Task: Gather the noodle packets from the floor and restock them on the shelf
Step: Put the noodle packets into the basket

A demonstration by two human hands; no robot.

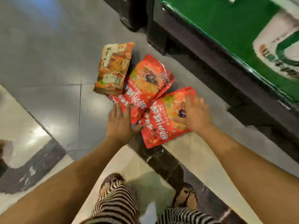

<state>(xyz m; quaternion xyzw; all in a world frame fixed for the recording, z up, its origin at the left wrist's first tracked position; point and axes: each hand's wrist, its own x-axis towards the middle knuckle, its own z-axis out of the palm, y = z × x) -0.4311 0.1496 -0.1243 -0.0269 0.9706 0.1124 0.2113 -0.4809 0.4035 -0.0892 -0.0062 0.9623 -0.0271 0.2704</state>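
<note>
Three noodle packets lie together on the grey tiled floor. An orange-and-tan packet (113, 68) is farthest, at the left. A red packet (145, 88) lies in the middle, overlapping another red edge beneath it. A second red packet (163, 125) is nearest. My left hand (120, 125) hovers flat, fingers spread, at the near edge of the middle packet. My right hand (194, 113) lies flat, fingers apart, on top of the nearest red packet. Neither hand has closed around a packet. The image is blurred by motion.
A black-based cabinet with a green panel (226, 29) runs along the right, close behind the packets. A dark floor strip (161, 159) crosses under the nearest packet. My feet in sandals (186, 196) and striped trousers (116, 206) are at the bottom.
</note>
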